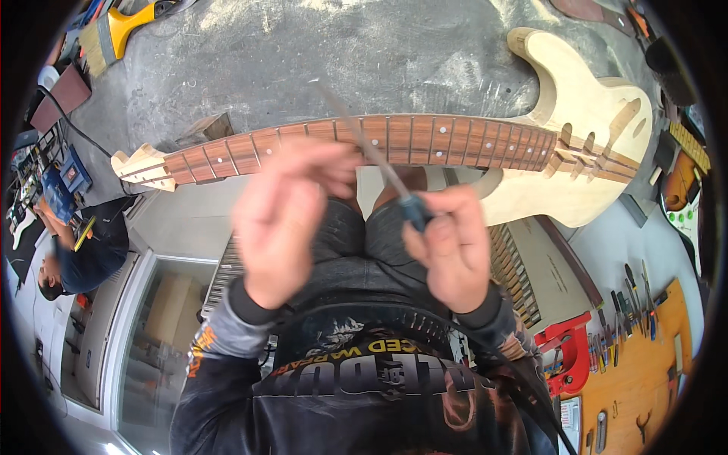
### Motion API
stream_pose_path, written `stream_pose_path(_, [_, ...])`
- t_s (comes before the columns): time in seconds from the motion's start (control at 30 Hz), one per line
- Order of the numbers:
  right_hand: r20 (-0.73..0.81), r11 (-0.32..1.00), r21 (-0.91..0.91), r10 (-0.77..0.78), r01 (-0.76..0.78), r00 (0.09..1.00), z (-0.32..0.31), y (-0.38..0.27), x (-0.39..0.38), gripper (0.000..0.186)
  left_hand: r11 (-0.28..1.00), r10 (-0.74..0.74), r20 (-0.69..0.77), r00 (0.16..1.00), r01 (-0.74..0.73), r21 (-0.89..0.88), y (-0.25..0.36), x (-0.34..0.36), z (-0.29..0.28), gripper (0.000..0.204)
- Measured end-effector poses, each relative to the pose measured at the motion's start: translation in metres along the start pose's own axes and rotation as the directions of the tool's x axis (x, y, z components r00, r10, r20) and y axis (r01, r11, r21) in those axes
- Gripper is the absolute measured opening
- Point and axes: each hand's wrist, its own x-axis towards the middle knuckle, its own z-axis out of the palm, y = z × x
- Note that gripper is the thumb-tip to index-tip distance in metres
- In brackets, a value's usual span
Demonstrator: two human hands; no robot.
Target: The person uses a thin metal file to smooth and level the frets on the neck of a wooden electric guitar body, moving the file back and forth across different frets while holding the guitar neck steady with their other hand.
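Observation:
An unpainted electric guitar lies crosswise before me, its pale wood body (523,193) at the right and its headstock (144,171) at the left. Frets and round white dots mark the reddish-brown fretboard (432,140). My right hand (455,243) is closed around the dark blue handle of a long thin file-like tool (379,163). Its shaft slants up and left above the fretboard; whether it touches cannot be told. My left hand (284,220) is blurred, with its fingers loosely stretched out over the near edge of the neck and nothing visible in them.
Under the neck, near the headstock, sits a wooden block (208,129). A yellow-handled brush (114,38) lies at the far left of the dusty grey bench (265,61). Hand tools hang on a wooden board (637,379) at lower right, by a red clamp (569,356). Another person (91,250) works at left.

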Motion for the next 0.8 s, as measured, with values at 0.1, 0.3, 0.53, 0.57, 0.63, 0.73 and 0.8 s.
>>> stream_pose_path(0.1, [0.103,0.983,-0.066,0.179,-0.173,0.978,0.027,-0.015,0.017,0.021,0.967,-0.146,0.075,0.986,0.158,-0.198,-0.001,-0.022,0.028,0.035])
stream_pose_path(0.3, [0.302,0.464,-0.805,-0.216,0.370,0.929,-0.021,-0.079,0.056,0.015,0.994,-0.045,-0.159,0.986,0.028,-0.108,-0.015,-0.024,0.036,0.028])
stream_pose_path(0.53, [0.550,0.384,-0.762,-0.044,0.522,0.834,-0.041,-0.102,0.156,0.010,0.840,-0.092,-0.252,0.963,0.211,0.500,-0.026,-0.027,0.055,0.021])
stream_pose_path(0.57, [0.563,0.415,-0.765,0.060,0.492,0.825,-0.040,-0.103,0.160,0.011,0.840,-0.094,-0.259,0.961,0.216,0.498,-0.025,-0.028,0.056,0.021])
stream_pose_path(0.63, [0.573,0.443,-0.771,0.167,0.458,0.802,-0.042,-0.100,0.164,0.013,0.690,-0.047,-0.253,0.966,0.214,0.691,-0.018,-0.028,0.059,0.023])
stream_pose_path(0.73, [0.569,0.451,-0.771,0.172,0.449,0.804,-0.044,-0.093,0.167,0.013,0.667,-0.108,-0.272,0.956,0.272,0.693,-0.013,-0.029,0.063,0.027])
stream_pose_path(0.8, [0.508,0.515,-0.784,0.210,0.347,0.835,-0.045,-0.090,0.167,0.013,0.753,-0.059,-0.253,0.966,0.209,0.624,-0.023,-0.034,0.061,0.028])
